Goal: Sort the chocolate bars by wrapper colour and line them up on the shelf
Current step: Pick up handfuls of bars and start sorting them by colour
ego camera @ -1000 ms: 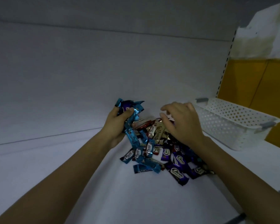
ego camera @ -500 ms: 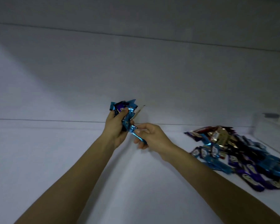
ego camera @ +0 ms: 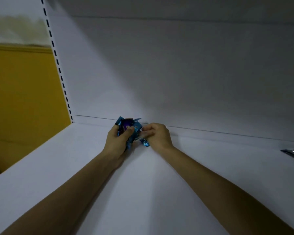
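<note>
Holding a bunch of blue-wrapped chocolate bars just above the shelf, near its back-left corner, the left hand has its grip curled round them. The right hand pinches a single blue bar at the bunch's lower edge. Judged step: starting the blue row. The next move calls for laying that bar flat, square to the back panel.

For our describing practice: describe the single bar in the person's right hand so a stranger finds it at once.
On the white shelf, near its back edge, two hands meet. The right hand pinches one blue bar, whose end pokes out below the fingers. Unlike the blue bunch gripped in the left hand, it is single.
</note>
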A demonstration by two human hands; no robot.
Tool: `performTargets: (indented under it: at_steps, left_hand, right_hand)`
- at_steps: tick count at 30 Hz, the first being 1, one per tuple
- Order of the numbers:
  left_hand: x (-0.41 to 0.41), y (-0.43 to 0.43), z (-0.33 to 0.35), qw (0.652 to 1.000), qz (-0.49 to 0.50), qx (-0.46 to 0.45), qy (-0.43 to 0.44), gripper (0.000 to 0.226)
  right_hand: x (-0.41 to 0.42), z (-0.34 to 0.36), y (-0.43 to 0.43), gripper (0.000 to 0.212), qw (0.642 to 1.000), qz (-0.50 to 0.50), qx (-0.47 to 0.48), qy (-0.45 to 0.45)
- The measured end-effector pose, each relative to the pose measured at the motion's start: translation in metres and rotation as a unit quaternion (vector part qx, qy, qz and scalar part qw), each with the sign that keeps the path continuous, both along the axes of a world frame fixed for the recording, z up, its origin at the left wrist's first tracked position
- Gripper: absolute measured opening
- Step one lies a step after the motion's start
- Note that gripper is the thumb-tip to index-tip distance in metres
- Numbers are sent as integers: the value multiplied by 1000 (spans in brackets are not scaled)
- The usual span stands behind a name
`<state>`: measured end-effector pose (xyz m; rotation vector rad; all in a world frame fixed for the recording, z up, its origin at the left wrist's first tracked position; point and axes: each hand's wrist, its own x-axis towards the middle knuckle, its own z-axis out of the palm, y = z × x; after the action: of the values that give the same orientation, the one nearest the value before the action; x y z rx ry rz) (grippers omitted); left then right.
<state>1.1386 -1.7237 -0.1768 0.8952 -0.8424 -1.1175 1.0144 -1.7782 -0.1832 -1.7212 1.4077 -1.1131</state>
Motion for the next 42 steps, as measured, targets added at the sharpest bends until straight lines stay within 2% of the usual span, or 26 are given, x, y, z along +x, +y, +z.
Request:
performTargets:
  at_steps: [3, 7, 11, 13, 16, 17, 19, 24, 28, 30, 31, 33, 35, 38, 39, 40, 41, 42]
  left_hand:
    - [6, -5, -2, 999, -18, -6, 35, 19]
    - [12, -12, -4, 996, -17, -4, 87, 18]
    - [12, -15, -9, 998, -25, -12, 61, 18]
    - [13, -19, -9, 998, -30, -18, 60, 19]
    - [14, -23, -11, 998, -29, -24, 48, 22]
    - [14, -24, -11, 998, -31, -29, 47, 22]
    - [14, -25, -11, 998, -31, -42, 33, 24]
    - [15, -17, -6, 998, -52, -7, -22, 25]
    - [16, -9, -2, 987, -153, -10, -53, 26]
    - [13, -4, -4, 972, -209, -22, -106, 29]
    - [10, -2, -4, 963, -229, -29, -136, 29]
    - [6, 1, -7, 954, -249, -39, -164, 29]
    - [5, 2, -7, 952, -260, -39, -155, 31]
    - [7, 2, -6, 948, -273, -40, -159, 34]
    - [7, 2, -6, 946, -277, -43, -164, 34]
    - [6, 2, -6, 944, -279, -44, -168, 34]
    - [6, 2, -6, 944, -280, -44, -170, 33]
    - [5, 2, -6, 944, -280, -43, -171, 32]
  right_hand:
    - [7, -7, -6, 24, 998, 27, -46, 17]
    - [4, -4, -6, 25, 989, 16, -9, -144]
    - [3, 2, 4, 60, 982, 84, 20, -167]
    - [3, 4, 6, 53, 978, 118, 14, -171]
    - [2, 4, 3, 15, 979, 118, 21, -165]
    - [2, 2, 0, 9, 978, 114, 21, -173]
    - [2, 1, -4, 13, 978, 84, 14, -190]
    - [-13, 6, -11, 11, 977, -87, 21, -196]
    - [-62, 20, -5, 5, 981, -82, 31, -175]
    - [-91, 18, 3, 2, 980, -98, 24, -171]
    - [-105, 16, 4, 3, 983, -122, 17, -136]
    - [-131, 12, 3, 11, 985, -165, 9, 50]
    - [-144, 7, 3, 17, 954, -180, 3, 239]
    - [-139, 5, 8, 17, 897, -206, -84, 383]
    - [-133, 4, 10, 13, 883, -211, -136, 397]
    - [-124, 5, 13, 9, 891, -204, -182, 363]
    - [-111, 8, 19, 10, 926, -184, -190, 269]
    - [-95, 14, 26, 15, 966, -148, -153, 146]
